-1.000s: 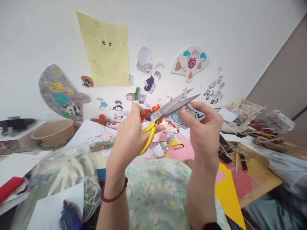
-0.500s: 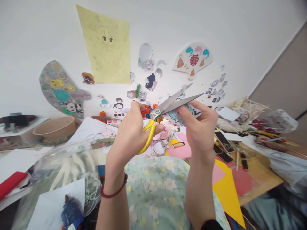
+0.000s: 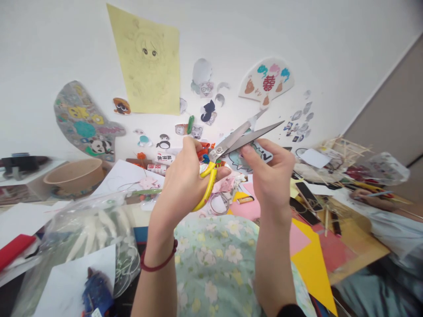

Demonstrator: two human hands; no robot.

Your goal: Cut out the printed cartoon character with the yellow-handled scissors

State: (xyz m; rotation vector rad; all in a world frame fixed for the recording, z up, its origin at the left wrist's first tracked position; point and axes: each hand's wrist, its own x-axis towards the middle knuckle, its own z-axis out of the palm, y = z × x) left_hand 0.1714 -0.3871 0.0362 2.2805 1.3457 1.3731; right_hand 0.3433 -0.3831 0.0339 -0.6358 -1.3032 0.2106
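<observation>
My left hand is wrapped round the yellow and red handles of a pair of scissors, whose blades stand apart and point up to the right. My right hand pinches a paper cutout with a teal and black drawing, just below the lower blade. Part of the cutout is covered by the blades and by my right fingers. Below the scissors lie pink flowers or ribbon and a clear round roll.
A yellow drawing and a paper fan hang on the wall. At left are a brown bowl and a plastic bag. Another person's hand holds a pen at far right.
The scissors and my left hand have shifted slightly right, and my right hand slightly left. The blades remain apart, with both hands keeping their holds.
</observation>
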